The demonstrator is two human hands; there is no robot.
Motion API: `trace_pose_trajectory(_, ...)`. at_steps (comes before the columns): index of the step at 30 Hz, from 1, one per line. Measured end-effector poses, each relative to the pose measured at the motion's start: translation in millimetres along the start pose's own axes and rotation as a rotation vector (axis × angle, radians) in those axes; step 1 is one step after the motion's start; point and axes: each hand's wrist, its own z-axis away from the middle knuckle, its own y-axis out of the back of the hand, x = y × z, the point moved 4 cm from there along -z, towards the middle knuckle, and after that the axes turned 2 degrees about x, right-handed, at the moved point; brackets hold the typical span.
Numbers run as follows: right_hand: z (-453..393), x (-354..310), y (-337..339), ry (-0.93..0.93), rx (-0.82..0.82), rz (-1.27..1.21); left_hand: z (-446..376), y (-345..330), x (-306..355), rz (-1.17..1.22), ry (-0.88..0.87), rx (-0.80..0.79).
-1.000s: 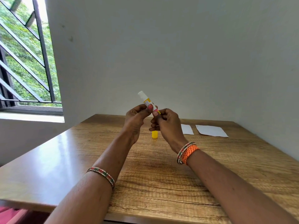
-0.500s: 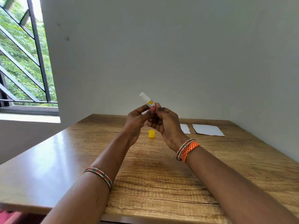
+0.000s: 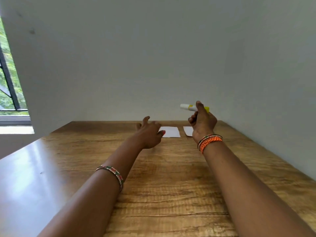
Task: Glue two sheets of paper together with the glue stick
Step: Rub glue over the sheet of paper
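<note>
My right hand [image 3: 202, 122] holds the uncapped glue stick [image 3: 187, 107] in the air, its white tip pointing left, above the far right of the table. Two white sheets of paper lie flat near the far edge: the left sheet [image 3: 171, 132] and the right sheet [image 3: 188, 130], which my right hand partly hides. My left hand [image 3: 150, 132] hovers low with fingers spread, its fingertips at the left edge of the left sheet. The yellow cap is hidden from view.
The wooden table [image 3: 162, 185] runs up to a plain white wall [image 3: 153, 57] at the back and on the right. A barred window [image 3: 8, 82] sits at the far left.
My hands have parted. The left hand let go of the glue stick and dropped toward the left sheet; the right hand carried the stick to the right. The view turned right.
</note>
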Motion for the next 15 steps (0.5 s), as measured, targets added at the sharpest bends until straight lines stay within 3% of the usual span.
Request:
trace_pose_trajectory(5, -6, 16, -1, -0.204, -0.047, -0.109, -50, -16, 11, -0.134, 0.025, -0.116)
trace_pose_trajectory(10, -10, 18, 5, -0.249, -0.034, -0.158, -65, -25, 15, -0.243, 0.014, -0.245)
trace_pose_trajectory(15, -8, 10, 4, -0.254, -0.07, -0.223, -37, -20, 15, -0.155, -0.019, -0.236)
